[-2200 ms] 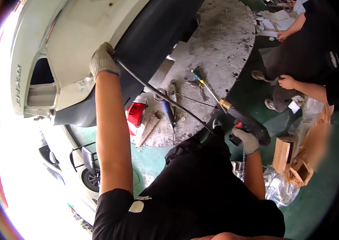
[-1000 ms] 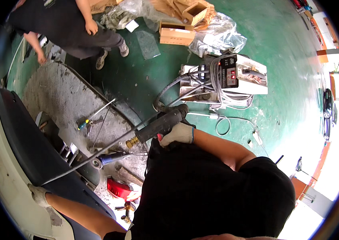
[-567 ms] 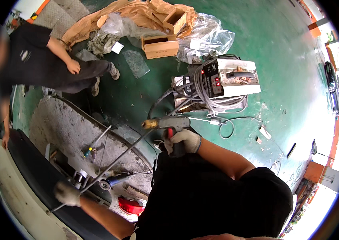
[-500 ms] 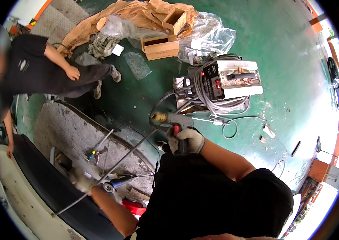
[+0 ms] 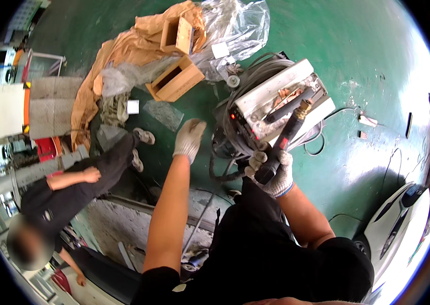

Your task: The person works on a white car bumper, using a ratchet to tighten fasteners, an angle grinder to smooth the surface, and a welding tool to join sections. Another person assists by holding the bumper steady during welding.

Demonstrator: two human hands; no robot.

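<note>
My right hand (image 5: 275, 175), in a knitted glove, grips a black-handled welding gun (image 5: 287, 144) with a red button and a brass-coloured tip. The gun points up and right, over the top of a white welding machine (image 5: 265, 96) with red lights on its panel. My left hand (image 5: 189, 141), also gloved, reaches out over the floor left of the machine. It holds nothing that I can see, and its fingers look loosely apart. Thick grey cables (image 5: 225, 117) coil around the machine. A thin metal rod (image 5: 202, 221) slants behind my left forearm, apart from the hand.
Two cardboard boxes (image 5: 180, 79) lie by brown paper (image 5: 123, 48) and clear plastic sheeting (image 5: 243, 25). A co-worker in dark clothes (image 5: 85, 183) stands at left, beside car body parts (image 5: 100, 269). A white car (image 5: 400, 223) is at right.
My left hand has gone from beside the rod at lower left up toward the machine. The gun in my right hand has moved right and now points up over the machine. The view has turned.
</note>
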